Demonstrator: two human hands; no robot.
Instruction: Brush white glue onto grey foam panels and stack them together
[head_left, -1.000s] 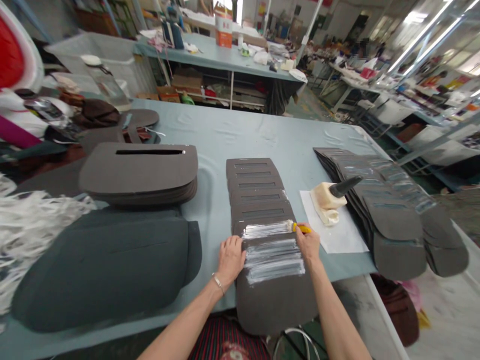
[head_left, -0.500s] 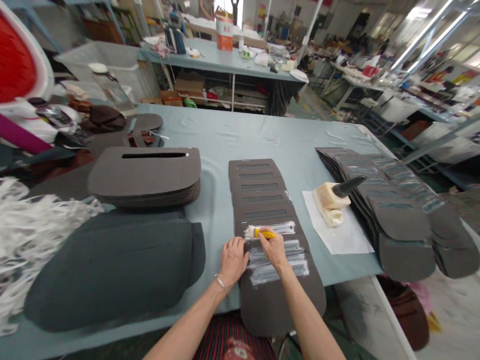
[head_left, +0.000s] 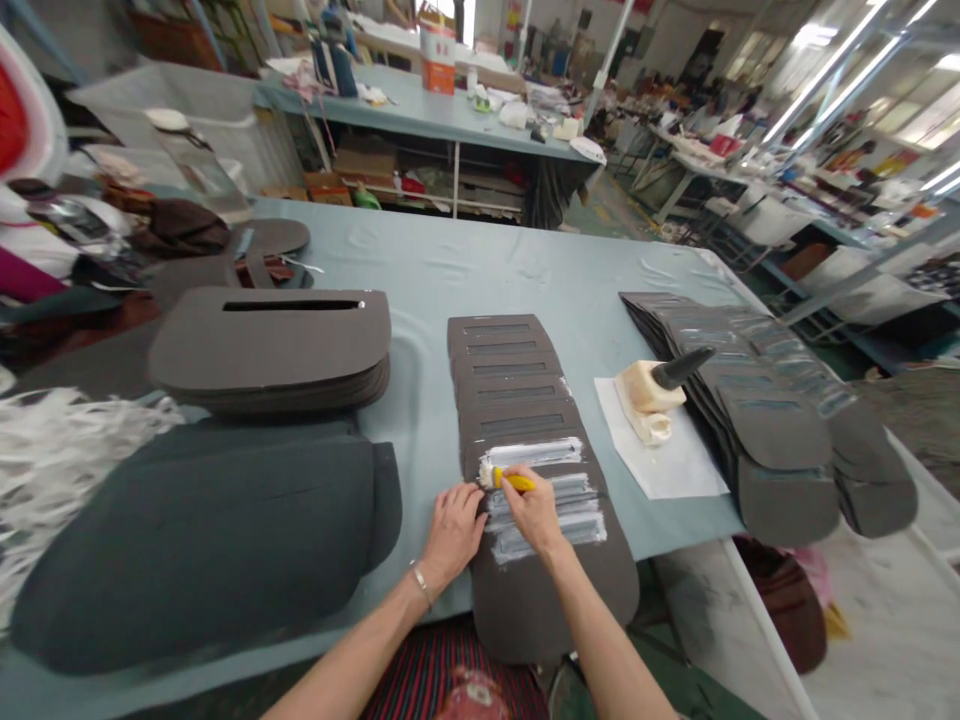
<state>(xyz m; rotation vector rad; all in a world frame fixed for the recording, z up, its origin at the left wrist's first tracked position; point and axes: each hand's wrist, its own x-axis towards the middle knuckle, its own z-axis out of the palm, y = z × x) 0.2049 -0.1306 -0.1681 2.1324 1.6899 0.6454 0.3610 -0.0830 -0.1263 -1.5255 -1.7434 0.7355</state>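
My right hand grips a small glue brush by its yellow handle. Its whitish bristles touch the left part of a dark grey panel, at the lower edge of a white-smeared slot. My left hand lies with fingers stretched out at the left edge of the overlapped row of slotted panels. White glue coats the surroundings of the three nearest slots; farther slots look bare. To the right, a glue-caked cream container with a black handle sticking out stands on a white sheet.
Left of the row are a stack of slotted grey panels, large dark pieces and tangled white strips. Overlapping coated panels lie at the right of the blue-green table. A lidded jar stands at the back left.
My right hand has swept the brush leftward from the slot's right end, then slightly down toward the panel's lower edge. My left hand stays at the row's left edge. The view has shifted slightly.
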